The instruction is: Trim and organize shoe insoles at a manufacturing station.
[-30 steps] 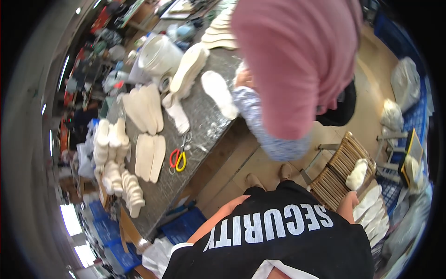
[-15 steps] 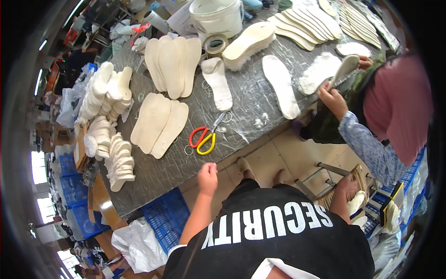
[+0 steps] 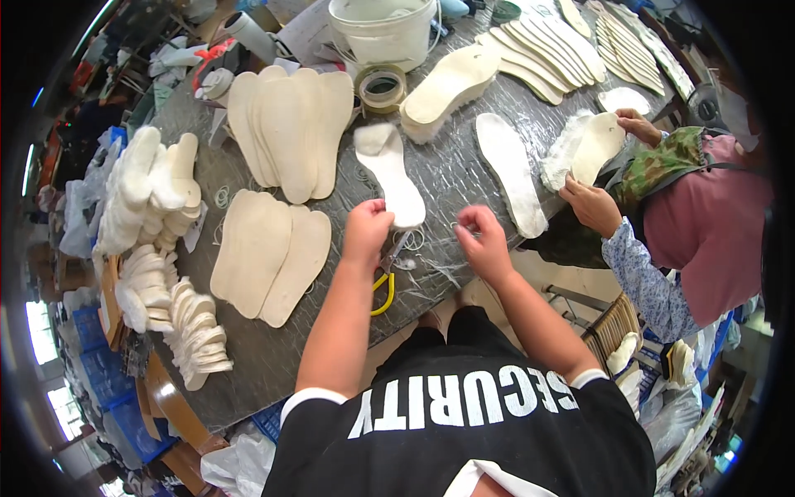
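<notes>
A white fleecy insole (image 3: 396, 178), its toe end folded over, lies on the dark table in front of me. My left hand (image 3: 366, 236) is at its heel, with curled fingers pinching the near edge. To the right, my right hand (image 3: 486, 248) hovers slightly blurred over the table's near edge, thumb and fingers bent but apart, with nothing visible between them. Scissors (image 3: 391, 290) lie under my left wrist; a yellow handle loop and a bit of blade show, the rest is hidden. Another white insole (image 3: 509, 174) lies flat beyond my right hand.
Cream insoles are fanned out (image 3: 302, 132) and stacked (image 3: 269, 253) at left, beside fleecy piles (image 3: 149, 190). A white bucket (image 3: 383, 33) and tape rolls (image 3: 381, 87) stand behind. At right, a co-worker's hands (image 3: 596, 207) hold a cream insole (image 3: 598, 147) by a fluffy piece.
My left hand has moved forward from the table's near edge to the folded insole. My right hand has risen from low at the right to over the table. The co-worker's insole has tilted flatter.
</notes>
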The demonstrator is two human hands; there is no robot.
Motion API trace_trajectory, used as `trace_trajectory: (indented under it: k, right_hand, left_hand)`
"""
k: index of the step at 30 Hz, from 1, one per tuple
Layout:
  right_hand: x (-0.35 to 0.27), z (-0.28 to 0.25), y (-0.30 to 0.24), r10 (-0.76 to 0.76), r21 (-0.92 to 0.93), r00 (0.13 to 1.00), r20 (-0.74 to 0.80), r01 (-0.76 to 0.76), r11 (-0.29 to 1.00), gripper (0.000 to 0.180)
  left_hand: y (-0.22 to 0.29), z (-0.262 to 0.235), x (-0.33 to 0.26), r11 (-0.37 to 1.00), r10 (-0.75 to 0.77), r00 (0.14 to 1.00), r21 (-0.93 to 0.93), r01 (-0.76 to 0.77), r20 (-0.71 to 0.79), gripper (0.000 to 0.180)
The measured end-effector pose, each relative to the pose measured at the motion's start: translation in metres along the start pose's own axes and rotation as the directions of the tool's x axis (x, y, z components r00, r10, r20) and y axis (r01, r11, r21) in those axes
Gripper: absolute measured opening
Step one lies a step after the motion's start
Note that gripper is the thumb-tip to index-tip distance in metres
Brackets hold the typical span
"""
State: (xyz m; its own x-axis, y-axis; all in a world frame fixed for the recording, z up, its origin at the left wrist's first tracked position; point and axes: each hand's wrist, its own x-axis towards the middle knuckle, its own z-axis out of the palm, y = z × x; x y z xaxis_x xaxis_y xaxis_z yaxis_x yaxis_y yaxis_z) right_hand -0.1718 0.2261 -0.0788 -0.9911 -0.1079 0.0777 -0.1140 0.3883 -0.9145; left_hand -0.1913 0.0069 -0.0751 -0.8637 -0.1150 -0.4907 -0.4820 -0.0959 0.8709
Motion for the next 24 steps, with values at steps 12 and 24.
trace_trajectory:
  k: [12, 24]
  right_hand:
    - [0.084, 0.064, 0.006, -0.140, -0.254, 0.886, 0.442, 0.273, 0.928, 0.025]
    - [0.042, -0.003, 0.038, 0.532, 0.625, 0.835, 0.145, -0.494, 0.605, 0.039]
  left_hand:
    - [-0.024, -0.088, -0.122, 0.971, -0.216, 0.907, 0.176, 0.161, 0.363, 0.024]
    - [-0.065, -0.059, -0.124, 0.466, 0.412, 0.911, 0.862, -0.198, -0.014, 0.033]
